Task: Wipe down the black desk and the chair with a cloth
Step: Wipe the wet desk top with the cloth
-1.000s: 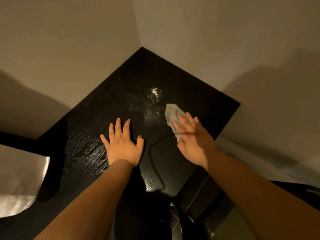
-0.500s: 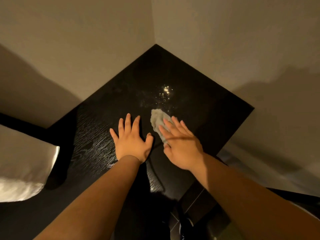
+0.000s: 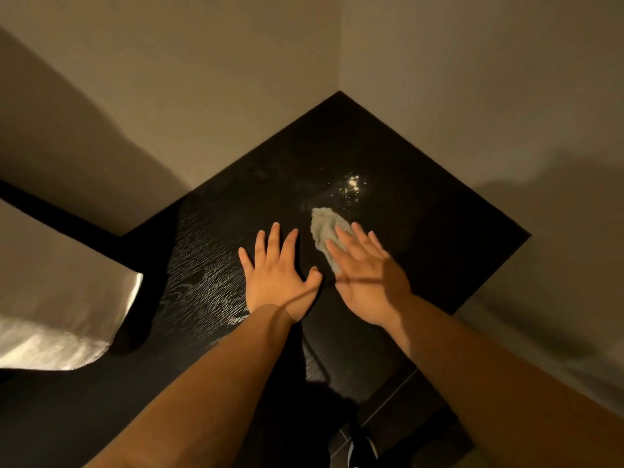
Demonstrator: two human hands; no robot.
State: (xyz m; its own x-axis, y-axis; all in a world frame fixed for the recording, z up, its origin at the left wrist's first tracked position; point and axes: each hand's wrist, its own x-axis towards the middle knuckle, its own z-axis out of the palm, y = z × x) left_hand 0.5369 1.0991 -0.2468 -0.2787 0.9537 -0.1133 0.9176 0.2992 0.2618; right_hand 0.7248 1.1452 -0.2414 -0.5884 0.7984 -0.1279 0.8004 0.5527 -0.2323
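Observation:
The black desk (image 3: 422,204) fills a room corner, its wood grain catching the light. A small pale grey cloth (image 3: 323,228) lies crumpled near the desk's middle. My right hand (image 3: 366,275) presses on the cloth's near end with straight fingers, covering part of it. Flat on the desk just left of the cloth lies my left hand (image 3: 278,275), its fingers spread. A patch of bright specks (image 3: 351,189) glints on the desk beyond the cloth. No chair can be made out.
Beige walls meet at the desk's far corner. A white fabric surface (image 3: 50,305) sits at the left, beside the desk. A dark tiled floor (image 3: 398,410) shows below the desk's near right edge.
My right hand has slid the cloth leftward across the desk, close to my left hand. The left hand has stayed flat in place. The view has shifted left.

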